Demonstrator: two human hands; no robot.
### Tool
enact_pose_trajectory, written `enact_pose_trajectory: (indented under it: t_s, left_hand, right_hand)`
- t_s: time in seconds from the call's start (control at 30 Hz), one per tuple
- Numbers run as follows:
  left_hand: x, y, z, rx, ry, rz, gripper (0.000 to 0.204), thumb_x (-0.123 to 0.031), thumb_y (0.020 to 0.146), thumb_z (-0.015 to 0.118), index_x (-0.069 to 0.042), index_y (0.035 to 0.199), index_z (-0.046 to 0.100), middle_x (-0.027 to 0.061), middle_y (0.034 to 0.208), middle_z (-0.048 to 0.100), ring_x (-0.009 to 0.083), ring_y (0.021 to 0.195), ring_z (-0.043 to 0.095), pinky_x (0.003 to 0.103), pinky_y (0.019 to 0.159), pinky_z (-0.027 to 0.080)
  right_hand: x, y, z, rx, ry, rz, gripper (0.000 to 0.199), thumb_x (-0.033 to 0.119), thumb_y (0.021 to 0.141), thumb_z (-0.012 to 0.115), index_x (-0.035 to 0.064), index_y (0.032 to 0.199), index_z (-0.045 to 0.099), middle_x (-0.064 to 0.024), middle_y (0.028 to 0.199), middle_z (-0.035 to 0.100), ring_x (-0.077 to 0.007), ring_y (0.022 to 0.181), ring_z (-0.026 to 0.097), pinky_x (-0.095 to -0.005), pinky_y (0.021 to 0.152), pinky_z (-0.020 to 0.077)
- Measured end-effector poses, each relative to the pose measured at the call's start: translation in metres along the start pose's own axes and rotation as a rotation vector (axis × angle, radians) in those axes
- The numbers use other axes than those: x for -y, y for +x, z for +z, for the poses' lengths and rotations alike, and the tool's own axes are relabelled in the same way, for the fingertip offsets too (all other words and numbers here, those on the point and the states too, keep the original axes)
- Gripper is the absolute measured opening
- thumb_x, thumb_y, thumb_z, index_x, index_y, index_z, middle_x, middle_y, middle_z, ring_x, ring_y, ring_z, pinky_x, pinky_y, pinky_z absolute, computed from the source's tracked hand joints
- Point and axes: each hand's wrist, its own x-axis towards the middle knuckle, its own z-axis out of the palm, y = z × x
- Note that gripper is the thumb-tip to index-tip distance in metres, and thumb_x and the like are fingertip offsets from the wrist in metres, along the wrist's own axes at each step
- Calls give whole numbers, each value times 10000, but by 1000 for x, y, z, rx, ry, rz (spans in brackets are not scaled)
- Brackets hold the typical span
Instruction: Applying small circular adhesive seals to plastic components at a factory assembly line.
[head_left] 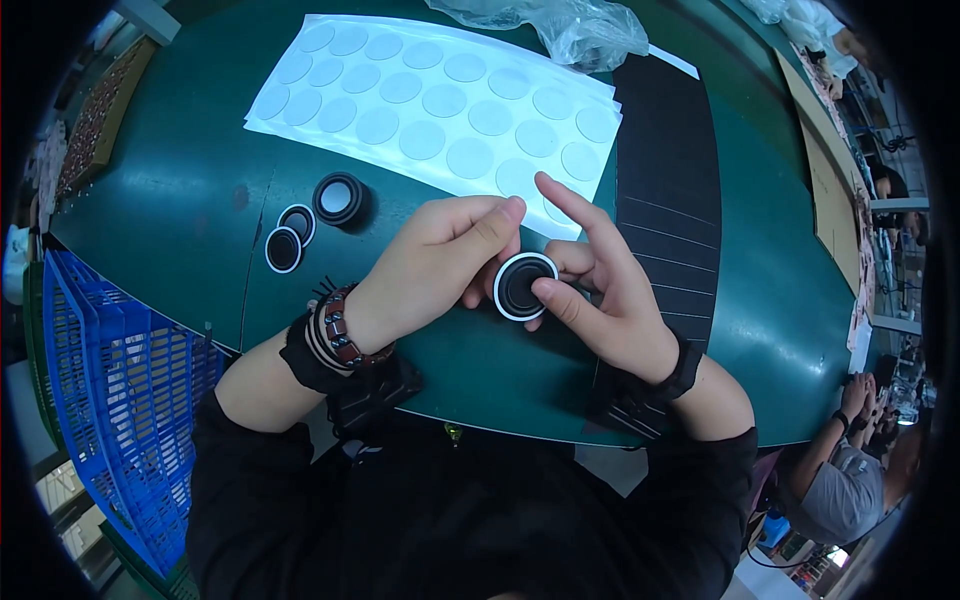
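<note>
My right hand (620, 300) grips a black disc with a white rim (522, 290), its thumb on the disc's face and its index finger raised. Close beside it, my left hand (430, 250) has thumb and forefinger pressed together. Whatever may be in that pinch is too small or hidden to make out. Beyond both hands lies a white sheet of round translucent stickers (420, 138). To the left, two white-rimmed black discs (284, 249) overlap on the green table (170, 230). Next to them stands a short black cylinder with a pale round top (340, 198).
Black sheets with slits (668, 190) lie right of the stickers. A crumpled clear plastic bag (590, 32) rests at the back. Blue crates (120, 390) stand at the table's left edge. Cardboard (825, 180) borders the far right, and another person (845, 485) sits at the lower right.
</note>
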Motion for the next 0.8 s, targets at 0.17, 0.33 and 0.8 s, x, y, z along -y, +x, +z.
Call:
enact_pose_trajectory:
  t_s: [0.17,0.33,0.8]
  left_hand:
    - [9,6,2,-1,131,93,330,-308,953,409,-72,742,501,-56,613,452,6,508,397,152,457,307]
    - [13,5,-3,0,358,219,231,-212,915,504,-54,747,507,-58,621,470,11,513,415,158,462,304]
    - [-32,-126,-124,-473,1486,467,206,-232,706,705,-82,808,607,20,718,551,198,698,516,293,607,403]
  right_hand:
    - [-2,-4,-4,-21,-28,21,654,12,869,509,62,1404,136,-47,764,552,-94,685,546,-216,660,434]
    - [-5,3,-1,-33,-169,-30,668,-22,848,525,87,1401,166,-24,691,510,-73,612,503,-208,609,429]
    - [1,18,33,-23,-7,118,557,79,879,530,49,1360,250,-48,766,523,-99,675,511,-222,630,441]
